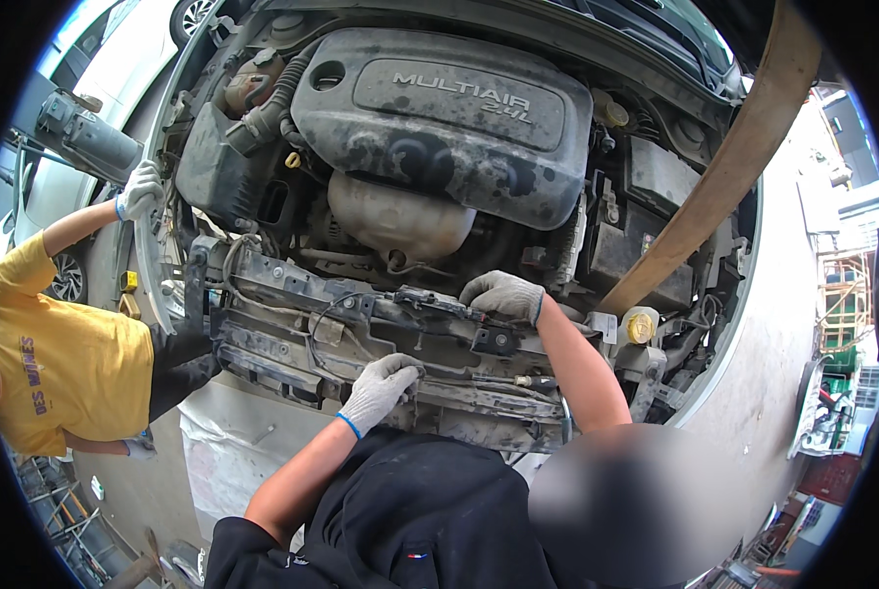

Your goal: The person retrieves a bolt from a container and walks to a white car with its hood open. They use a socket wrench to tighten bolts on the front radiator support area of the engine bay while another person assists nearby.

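Note:
My left hand (381, 391), in a pale knitted glove with a blue cuff, is closed at the lower front bars of a car's open engine bay. Its fingertips press together, and what lies between them is hidden. My right hand (503, 296), gloved alike, rests farther right and higher, at the upper crossmember (302, 285). Its fingers curl down beside a dark latch-like part (425, 302); what they grip does not show. Between the hands runs a thin black cable (314, 339). A connector-like piece (533, 381) with a pale end lies on the lower bar. A blurred patch covers my right upper arm.
Behind the crossmember sits a dusty engine cover (449, 108) above a metal heat shield (400, 216). A brown prop-like strip (714, 187) slants across the right side near a yellow-capped reservoir (640, 326). At left, a co-worker in a yellow shirt (76, 344) grips a pale curved strip (152, 265).

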Motion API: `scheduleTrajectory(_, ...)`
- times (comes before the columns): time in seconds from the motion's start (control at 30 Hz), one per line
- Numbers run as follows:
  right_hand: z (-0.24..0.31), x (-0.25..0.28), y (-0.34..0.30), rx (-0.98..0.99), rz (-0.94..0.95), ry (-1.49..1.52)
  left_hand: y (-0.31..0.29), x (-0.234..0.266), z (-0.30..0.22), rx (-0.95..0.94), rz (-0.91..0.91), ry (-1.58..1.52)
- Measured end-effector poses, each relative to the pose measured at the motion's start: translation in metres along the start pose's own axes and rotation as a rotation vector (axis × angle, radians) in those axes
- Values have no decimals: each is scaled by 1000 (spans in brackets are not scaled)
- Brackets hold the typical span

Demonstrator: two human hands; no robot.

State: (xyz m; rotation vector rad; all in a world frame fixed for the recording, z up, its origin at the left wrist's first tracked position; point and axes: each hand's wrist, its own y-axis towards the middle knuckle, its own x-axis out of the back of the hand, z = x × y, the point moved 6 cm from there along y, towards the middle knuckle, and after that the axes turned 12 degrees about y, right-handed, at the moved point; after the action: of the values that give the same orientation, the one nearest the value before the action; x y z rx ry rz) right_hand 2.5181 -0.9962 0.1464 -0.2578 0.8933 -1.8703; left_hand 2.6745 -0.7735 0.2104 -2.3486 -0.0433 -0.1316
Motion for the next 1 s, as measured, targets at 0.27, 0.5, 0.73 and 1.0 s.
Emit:
scheduleTrajectory(0.27,-8,3,5,31,10,-27,0,1,-3,-25,5,17)
scheduleTrajectory(0.5,-17,11,12,-14,-18,12,0,-1,-2,-37,26,0)
scheduleTrajectory(0.73,-15,8,8,11,16,130,0,3,-5,-28,10,41)
scheduleTrajectory(1.0,-6,1,7,30,14,45,5,0,4,-69,16,18)
